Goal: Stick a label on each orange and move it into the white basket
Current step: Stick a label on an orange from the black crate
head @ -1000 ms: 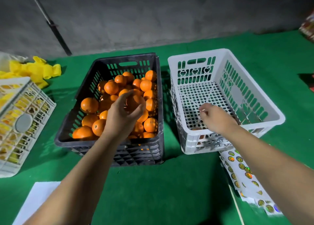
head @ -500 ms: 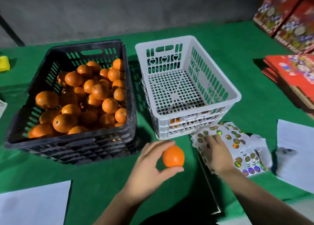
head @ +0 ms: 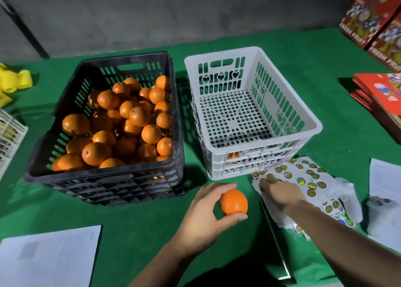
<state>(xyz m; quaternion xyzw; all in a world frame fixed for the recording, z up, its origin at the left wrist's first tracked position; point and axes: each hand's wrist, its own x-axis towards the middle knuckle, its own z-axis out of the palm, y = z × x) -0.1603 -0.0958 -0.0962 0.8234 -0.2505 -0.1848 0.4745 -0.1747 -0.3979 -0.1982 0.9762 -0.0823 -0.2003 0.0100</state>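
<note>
Having lifted one orange (head: pixel 234 201) from the black crate (head: pixel 104 174) a second ago, the left hand (head: pixel 204 213) grips it above the green surface (head: pixel 138 228) while the right hand (head: pixel 280 191), fingertips on the sticker sheet (head: pixel 303 176), picks a label, its grasp unclear.

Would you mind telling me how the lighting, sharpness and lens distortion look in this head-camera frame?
Head view: light falls from above, the black crate casting shadow on the green cloth; corners darken; the white basket bows from wide-angle distortion; holographic stickers glint; held orange sharp.
</note>
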